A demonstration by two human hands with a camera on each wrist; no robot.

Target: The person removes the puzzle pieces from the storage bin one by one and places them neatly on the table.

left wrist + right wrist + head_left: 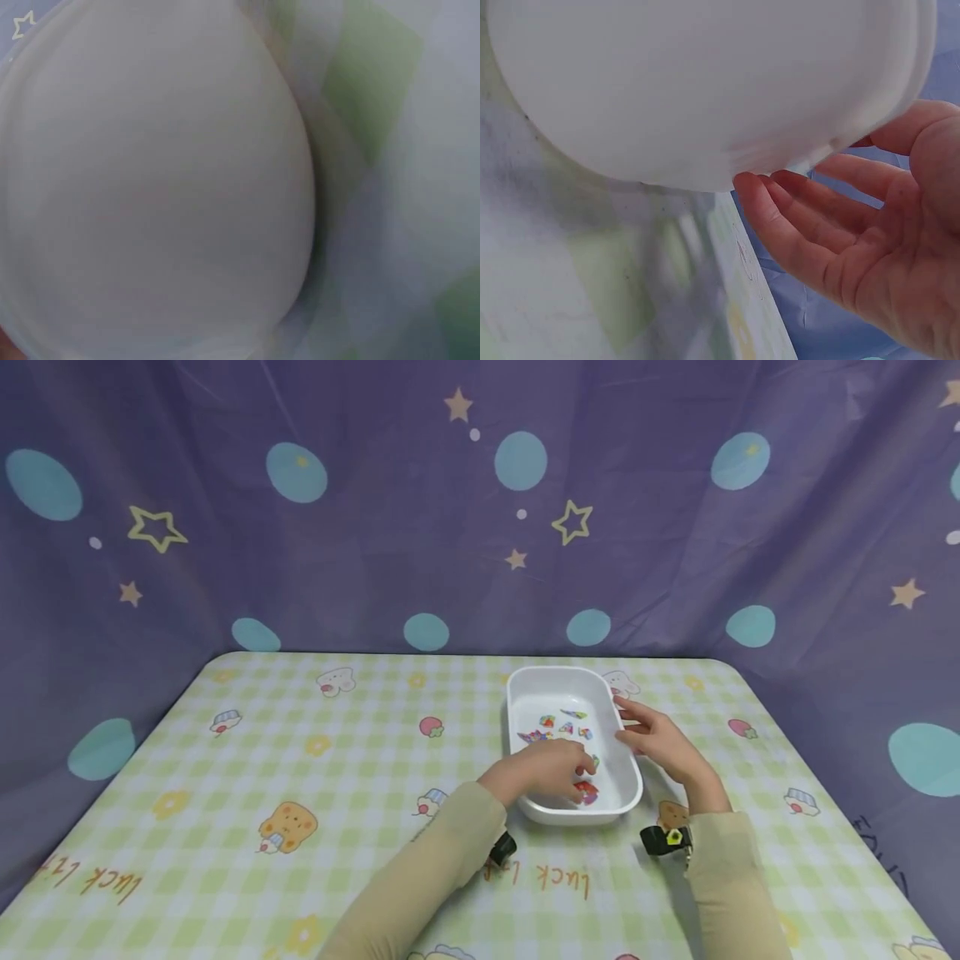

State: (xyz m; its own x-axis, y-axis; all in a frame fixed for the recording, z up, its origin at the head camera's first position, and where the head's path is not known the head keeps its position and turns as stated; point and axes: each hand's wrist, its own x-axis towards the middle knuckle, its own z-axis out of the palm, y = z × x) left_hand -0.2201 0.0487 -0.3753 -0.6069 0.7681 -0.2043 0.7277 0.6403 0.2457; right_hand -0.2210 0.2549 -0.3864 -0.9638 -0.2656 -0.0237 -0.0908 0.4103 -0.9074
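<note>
A white rectangular tray [628, 793] with rounded corners stands on the table, holding several small, colourful, shiny pieces [567, 728] on its bottom. My left hand [542, 770] reaches over the tray's left side, fingers pointing down inside. Its thumb and a finger are apart, beside a red piece [588, 792]; the other fingertips are hidden. On the tray's right side, my right hand [663, 743] touches the outer wall with extended fingers [795, 240], the thumb near the rim. In the left wrist view, the tray's white outer wall [165, 180] fills most of the picture, and only a sliver of skin shows.
A green checked cloth [360, 760] with printed cartoons covers the table. Behind it hangs a purple curtain [360, 560] with stars and blue dots. Dark wrist cameras show below each hand, the right one [664, 840] with a yellow mark.
</note>
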